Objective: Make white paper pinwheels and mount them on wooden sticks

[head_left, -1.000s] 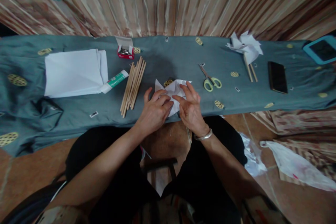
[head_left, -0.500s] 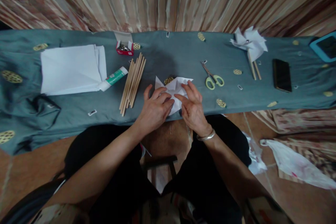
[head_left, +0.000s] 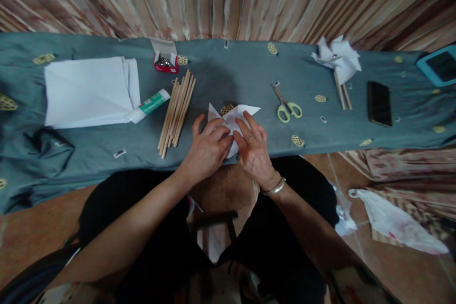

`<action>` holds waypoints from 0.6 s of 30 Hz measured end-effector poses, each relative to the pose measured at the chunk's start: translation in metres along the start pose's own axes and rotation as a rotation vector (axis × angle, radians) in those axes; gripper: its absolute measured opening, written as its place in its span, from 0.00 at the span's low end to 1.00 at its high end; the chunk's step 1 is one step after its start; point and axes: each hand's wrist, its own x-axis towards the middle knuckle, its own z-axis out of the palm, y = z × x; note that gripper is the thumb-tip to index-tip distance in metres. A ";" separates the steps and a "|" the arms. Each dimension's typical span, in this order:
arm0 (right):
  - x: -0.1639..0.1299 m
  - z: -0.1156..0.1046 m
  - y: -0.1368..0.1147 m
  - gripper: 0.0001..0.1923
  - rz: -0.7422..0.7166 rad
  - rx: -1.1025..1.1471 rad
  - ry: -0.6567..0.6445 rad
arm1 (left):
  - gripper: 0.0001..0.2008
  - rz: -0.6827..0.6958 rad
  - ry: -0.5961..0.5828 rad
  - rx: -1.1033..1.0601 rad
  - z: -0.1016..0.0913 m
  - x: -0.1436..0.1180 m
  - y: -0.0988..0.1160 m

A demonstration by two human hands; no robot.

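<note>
A white paper pinwheel piece (head_left: 238, 113) with pointed, folded blades lies near the table's front edge, partly covered by my fingers. My left hand (head_left: 208, 145) presses on its left side, thumb and fingers closed together at the centre. From the right, my right hand (head_left: 253, 149) rests its bent fingers on the paper, the fingertips close to those of my left hand. To the left of my hands lies a bundle of wooden sticks (head_left: 177, 113). Scissors (head_left: 288, 104) with light green handles lie to the right.
A stack of white paper (head_left: 87, 92), a glue tube (head_left: 151, 105) and a red box of metal pins (head_left: 166, 61) are on the left. Finished-looking pinwheels (head_left: 340, 59) on sticks, a dark phone (head_left: 379, 103) and a blue-framed device (head_left: 440, 66) lie right on the green cloth (head_left: 249, 71).
My right hand has shifted left and inward over the paper, its fingers now closer to my left hand. The left hand stays nearly in place. The view has moved slightly.
</note>
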 end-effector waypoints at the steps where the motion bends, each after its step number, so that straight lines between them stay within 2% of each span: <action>1: 0.000 0.000 0.000 0.20 0.001 0.000 0.007 | 0.12 0.004 0.013 -0.005 0.000 0.000 0.000; 7: -0.005 -0.006 0.015 0.21 0.046 0.096 0.218 | 0.11 -0.011 0.031 -0.045 0.002 0.000 -0.001; 10: -0.005 -0.010 0.027 0.21 0.145 0.161 0.288 | 0.11 -0.022 0.025 -0.061 0.000 0.001 0.000; 14: -0.001 -0.012 0.033 0.22 0.284 0.208 0.304 | 0.12 -0.047 0.008 -0.093 -0.002 0.003 0.001; 18: 0.003 -0.010 0.031 0.24 0.320 0.235 0.266 | 0.12 -0.066 0.000 -0.119 -0.003 0.005 0.002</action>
